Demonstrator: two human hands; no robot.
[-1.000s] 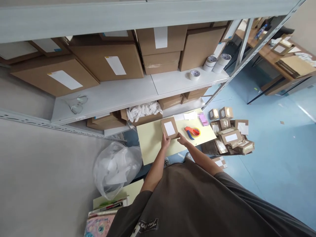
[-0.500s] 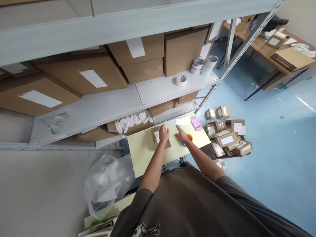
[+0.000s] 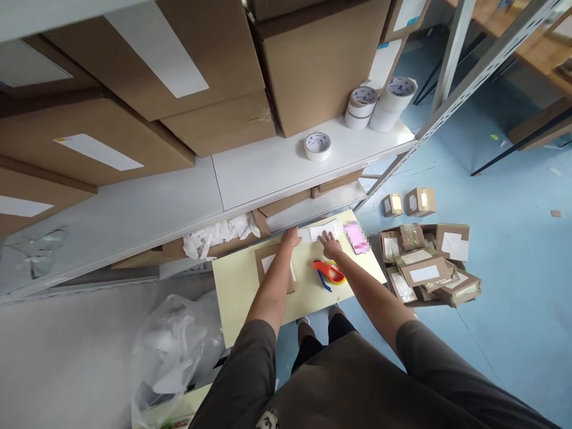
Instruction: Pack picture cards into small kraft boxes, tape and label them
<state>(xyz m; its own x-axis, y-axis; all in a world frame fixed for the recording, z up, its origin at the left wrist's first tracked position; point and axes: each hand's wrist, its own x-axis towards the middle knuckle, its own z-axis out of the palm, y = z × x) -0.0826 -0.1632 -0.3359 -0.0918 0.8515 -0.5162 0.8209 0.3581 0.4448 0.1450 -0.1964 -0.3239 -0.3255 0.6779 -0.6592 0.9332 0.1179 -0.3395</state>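
My left hand (image 3: 292, 237) is at the left end of a pale paper strip (image 3: 305, 235), its fingers curled closed at the edge. My right hand (image 3: 329, 245) lies with fingers apart on the near edge of a white paper label (image 3: 325, 229). Under my left forearm, a small brown cardboard box (image 3: 264, 252) with a white label rests on the pale yellow table (image 3: 236, 292). Near my right wrist lies a red tape dispenser (image 3: 328, 271) with a blue handle. A pink item (image 3: 356, 236), blurred out, lies right of the paper.
A grey shelf (image 3: 263, 173) with large cartons (image 3: 322, 65) and white tape rolls (image 3: 317, 146) rises beyond the table. On the floor at right sits an open carton heaped with small boxes (image 3: 422, 265). A clear plastic bag (image 3: 174, 351) stands at left.
Both hands have reached forward to the paper, the left away from above the box, the right from beside the dispenser. The view has shifted closer to the shelf.
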